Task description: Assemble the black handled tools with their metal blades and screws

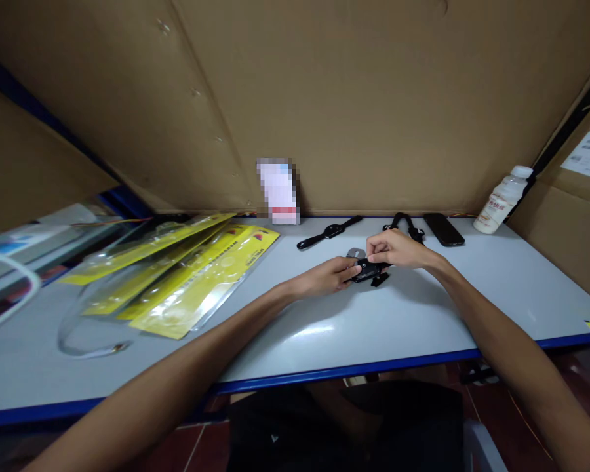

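A black spokeshave (pixel 366 270), with a small round screw showing on its body, is held just above the table. My left hand (pixel 337 275) grips its left end between thumb and fingers. From the far right side, my right hand (pixel 393 249) is closed with its fingertips pinched at the top of the same tool, partly covering it. A flat grey metal piece (pixel 356 253) shows just behind the fingers. Below the right hand is a small black part (pixel 380 280); whether it is attached to the tool I cannot tell. Another black spokeshave (pixel 332 231) lies behind my left hand.
Yellow-and-clear blister packs (pixel 201 275) overlap on the left, beside a pale cable (pixel 91 353). At the back stand a blurred-out phone-like screen (pixel 279 190), black tools (pixel 417 231), a dark phone (pixel 443 229) and a white bottle (pixel 501 202). Cardboard (pixel 373 98) walls the table.
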The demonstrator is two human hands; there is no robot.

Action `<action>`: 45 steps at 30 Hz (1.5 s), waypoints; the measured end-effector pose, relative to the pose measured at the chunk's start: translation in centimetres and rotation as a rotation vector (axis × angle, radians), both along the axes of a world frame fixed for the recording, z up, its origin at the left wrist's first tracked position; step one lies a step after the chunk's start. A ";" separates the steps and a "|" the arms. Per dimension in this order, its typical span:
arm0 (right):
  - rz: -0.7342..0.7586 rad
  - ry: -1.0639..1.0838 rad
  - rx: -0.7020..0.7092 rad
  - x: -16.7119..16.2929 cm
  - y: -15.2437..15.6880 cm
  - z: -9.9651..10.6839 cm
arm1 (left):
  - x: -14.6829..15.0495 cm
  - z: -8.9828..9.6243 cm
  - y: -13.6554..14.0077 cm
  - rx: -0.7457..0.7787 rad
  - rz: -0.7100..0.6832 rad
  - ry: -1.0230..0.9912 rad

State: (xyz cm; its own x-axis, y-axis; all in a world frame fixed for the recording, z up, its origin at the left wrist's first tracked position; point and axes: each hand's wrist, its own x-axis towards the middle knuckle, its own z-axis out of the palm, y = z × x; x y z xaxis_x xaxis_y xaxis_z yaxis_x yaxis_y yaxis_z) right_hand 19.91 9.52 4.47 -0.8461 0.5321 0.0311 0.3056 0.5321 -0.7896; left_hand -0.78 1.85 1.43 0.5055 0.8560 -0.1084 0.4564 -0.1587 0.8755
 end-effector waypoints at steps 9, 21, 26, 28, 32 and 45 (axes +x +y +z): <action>-0.289 0.210 0.283 -0.5 -0.8 0.8 | -0.5 0.1 0.3 -0.010 0.068 -0.013; -0.261 -0.151 0.482 -0.6 -0.7 -0.5 | -3.0 2.0 1.4 -0.079 0.616 -0.322; -0.127 -0.181 0.475 -1.4 -1.5 -1.4 | -2.5 2.3 1.1 -0.072 0.607 -0.328; -0.076 -0.172 0.481 -1.5 -1.5 -1.5 | -2.3 2.3 1.0 -0.083 0.600 -0.337; -0.033 -0.213 0.513 -1.6 -1.4 -1.9 | -2.1 2.2 1.1 -0.106 0.589 -0.332; -0.258 0.233 0.285 -1.6 -1.8 0.7 | -0.9 1.1 0.5 -0.156 0.410 -0.152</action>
